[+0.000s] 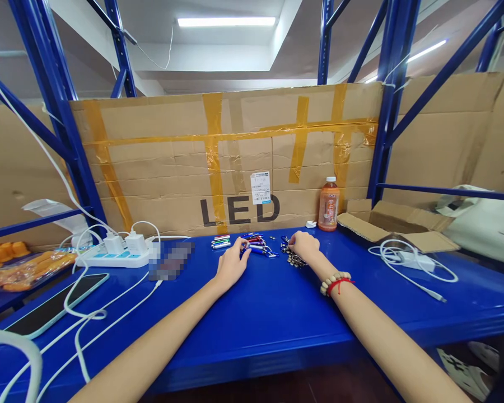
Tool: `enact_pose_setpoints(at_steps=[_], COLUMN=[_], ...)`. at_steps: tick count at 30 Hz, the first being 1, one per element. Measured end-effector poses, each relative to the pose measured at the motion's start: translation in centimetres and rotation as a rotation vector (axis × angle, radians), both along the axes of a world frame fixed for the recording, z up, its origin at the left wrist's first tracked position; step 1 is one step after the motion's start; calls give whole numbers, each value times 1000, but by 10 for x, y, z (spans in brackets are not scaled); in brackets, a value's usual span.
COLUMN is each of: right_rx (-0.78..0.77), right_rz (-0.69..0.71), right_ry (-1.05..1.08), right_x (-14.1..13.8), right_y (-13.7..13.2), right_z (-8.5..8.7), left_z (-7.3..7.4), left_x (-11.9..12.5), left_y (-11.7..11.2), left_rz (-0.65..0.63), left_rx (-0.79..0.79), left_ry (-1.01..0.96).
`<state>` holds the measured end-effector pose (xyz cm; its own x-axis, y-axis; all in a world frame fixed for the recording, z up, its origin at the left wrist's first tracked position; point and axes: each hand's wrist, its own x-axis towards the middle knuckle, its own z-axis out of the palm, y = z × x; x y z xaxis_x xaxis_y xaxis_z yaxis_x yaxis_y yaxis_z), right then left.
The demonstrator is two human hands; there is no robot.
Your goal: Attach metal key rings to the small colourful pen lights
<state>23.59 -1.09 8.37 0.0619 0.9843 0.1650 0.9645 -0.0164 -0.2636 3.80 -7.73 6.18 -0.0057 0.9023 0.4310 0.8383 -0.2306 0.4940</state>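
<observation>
My left hand (232,266) has its fingers curled in a pinch on a small blue tube (244,244), beside a group of similar slim coloured tubes (258,242), some with metal rings or clips. A few more tubes in green, white and red (220,241) lie in a row just left of that hand. Over a pile of small bronze-coloured metal clasps (294,259), my right hand (306,246) reaches with its fingers bent down and closed. Whatever its fingertips grip is hidden behind the hand. One tiny metal piece (273,238) lies between the two groups.
On the blue shelf (269,319), a power strip (113,256), a phone (59,302) and white cables occupy the left. A drink bottle (328,206), an open cardboard box (397,221) and a coiled charger cable (418,262) are at the right. Cardboard (168,168) walls the back.
</observation>
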Motion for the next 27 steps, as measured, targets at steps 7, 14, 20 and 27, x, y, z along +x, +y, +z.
enact_pose_setpoints(at_steps=[7,14,20,27], right_rx=[4,27,16,62], right_rz=[23,53,77,87], right_ry=[16,42,15,21], right_x=[-2,-1,-1,0], right_y=[0,5,6,6], right_z=[-2,-5,-7,-9], left_z=[-1,-2,0,0], left_x=[-1,0,0,0], left_y=[1,2,1,0], left_rz=[-12,-12,-12,-10], left_rx=[15,11,3,-7], left_ry=[-8,-1,0,12])
